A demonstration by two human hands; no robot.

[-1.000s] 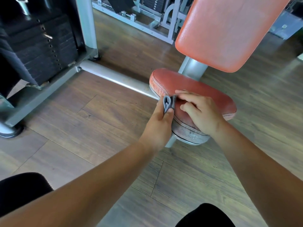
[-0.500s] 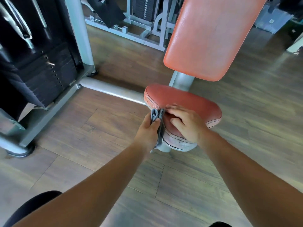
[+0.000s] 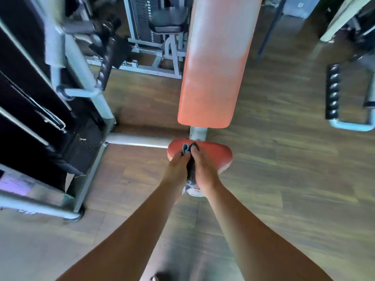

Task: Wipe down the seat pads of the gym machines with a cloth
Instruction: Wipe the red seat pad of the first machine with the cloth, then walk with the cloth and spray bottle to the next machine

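A worn red seat pad sits low at the centre, under a long upright red back pad. A small grey cloth is bunched over the seat's left part, its lower end hanging past the front edge. My left hand grips the cloth from the left. Pressed against it from the other side, my right hand has its fingertips on the cloth's top. Both hands cover the seat's front left. The picture is blurred by motion.
A grey steel frame with a black weight stack stands on the left, joined to the seat by a floor tube. Another machine stands behind. A ribbed handle juts in at right. The wooden floor spreads to the right.
The camera has risen and tilted up, showing more of the back pad. Both hands have come together around the cloth, which now sits further back on the seat.
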